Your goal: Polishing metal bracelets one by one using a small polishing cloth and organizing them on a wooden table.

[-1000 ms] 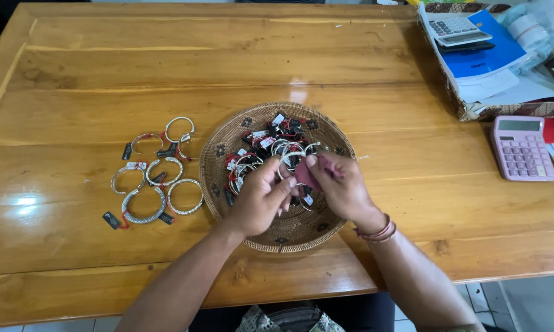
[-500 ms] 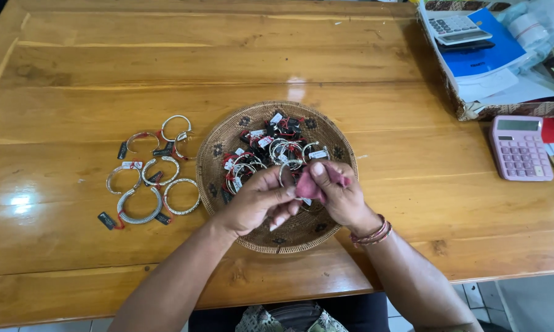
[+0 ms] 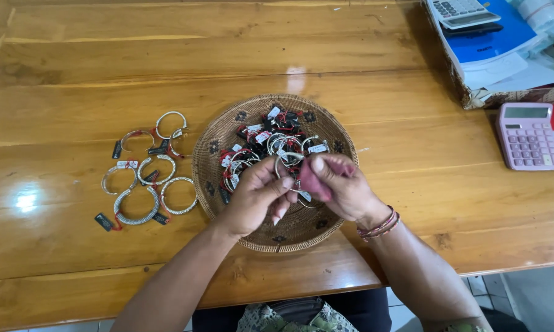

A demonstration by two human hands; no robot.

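Observation:
My left hand pinches a silver bangle over the near half of a round woven basket. My right hand presses a small pink cloth against that bangle. Both hands meet just above the basket's front part. In the basket lies a pile of silver bangles with red and black tags. Several more tagged silver bangles are laid out on the wooden table, left of the basket. Red and pink bands circle my right wrist.
A pink calculator lies at the right edge of the table. Behind it stands a box with a blue folder, papers and a grey calculator. The table's front edge runs close below my forearms.
My hands have stayed over the basket, with small shifts of the fingers as the cloth moves along the bangle. The camera view has dipped slightly. The bangles on the table have not moved.

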